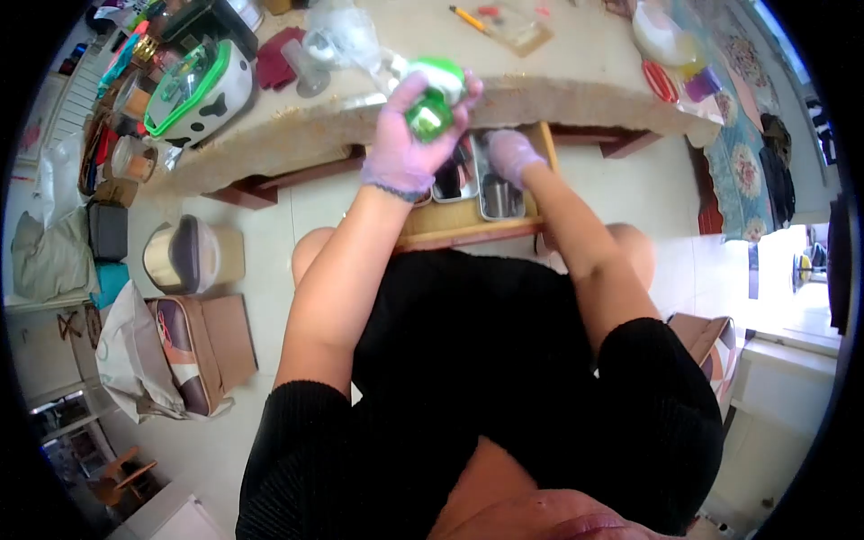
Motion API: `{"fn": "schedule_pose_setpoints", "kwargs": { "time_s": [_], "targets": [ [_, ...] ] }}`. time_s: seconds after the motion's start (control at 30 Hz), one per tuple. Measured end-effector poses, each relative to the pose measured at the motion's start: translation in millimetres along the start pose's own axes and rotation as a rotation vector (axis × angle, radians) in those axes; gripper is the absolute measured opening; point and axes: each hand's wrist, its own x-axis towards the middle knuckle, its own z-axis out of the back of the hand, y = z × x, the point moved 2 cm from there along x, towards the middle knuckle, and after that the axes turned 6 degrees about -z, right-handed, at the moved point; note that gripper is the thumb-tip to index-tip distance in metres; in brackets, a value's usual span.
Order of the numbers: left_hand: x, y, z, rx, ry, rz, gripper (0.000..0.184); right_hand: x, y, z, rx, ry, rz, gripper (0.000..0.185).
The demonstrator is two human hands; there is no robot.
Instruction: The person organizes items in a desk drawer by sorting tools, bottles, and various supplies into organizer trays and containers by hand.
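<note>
A thin purple glove covers each hand. My left hand (409, 135) is closed round a green bottle (428, 117) with a white and green top, held above the table's front edge. To its right, my right hand (511, 155) reaches into an open wooden drawer (450, 236), over a metal-coloured tray (500, 205). Its fingertips are hidden inside, so what they touch does not show. Beside that tray, a white-rimmed tray (457, 187) with dark items lies in the drawer, partly behind my left hand.
The cloth-covered table (576, 72) bears a green-rimmed cow-patterned container (220, 103), a clear plastic bag (342, 36), a dark red cloth (277, 59), an orange pen (468, 18) and red-handled scissors (660, 83). A bin (216, 255) stands on the floor at left.
</note>
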Motion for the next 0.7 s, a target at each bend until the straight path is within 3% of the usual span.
{"fn": "schedule_pose_setpoints", "kwargs": {
  "time_s": [0.03,0.07,0.13,0.17,0.23,0.27,0.57,0.63,0.67,0.7],
  "targets": [
    [-0.8,0.6,0.3,0.019,-0.014,-0.010,0.055,7.3,14.1,6.9,-0.135,0.043,-0.014,0.021],
    [-1.7,1.5,0.3,0.038,-0.021,-0.019,0.055,13.7,19.6,14.5,-0.106,0.250,-0.115,0.032],
    [-2.0,1.2,-0.5,0.013,-0.016,0.000,0.057,23.1,25.1,3.5,0.178,-0.170,-0.150,0.046],
    [-1.9,0.7,-1.0,-0.006,-0.004,0.015,0.056,33.3,26.8,-2.8,0.175,-0.186,-0.148,0.046],
    [-3.2,0.2,-5.7,-0.014,0.009,0.020,0.052,48.1,26.6,-11.6,0.609,-0.324,-0.244,0.053],
    [-3.1,0.1,-8.6,-0.014,0.012,0.019,0.052,54.1,25.1,-17.6,0.637,-0.336,-0.276,0.052],
    [-6.4,0.7,-10.0,0.044,-0.025,0.002,0.041,61.8,3.9,-53.8,0.344,-0.342,-0.333,0.045],
    [-5.1,0.5,-7.5,0.056,-0.017,-0.007,0.041,46.4,10.0,-11.4,0.309,-0.086,-0.385,0.039],
    [-5.0,0.2,-5.7,0.063,-0.018,-0.011,0.041,39.4,14.4,2.5,0.271,0.180,-0.436,0.034],
    [-4.2,-0.1,-4.8,0.093,-0.013,-0.023,0.043,49.6,6.5,-13.4,0.171,0.180,-0.374,0.030]
  ]
}}
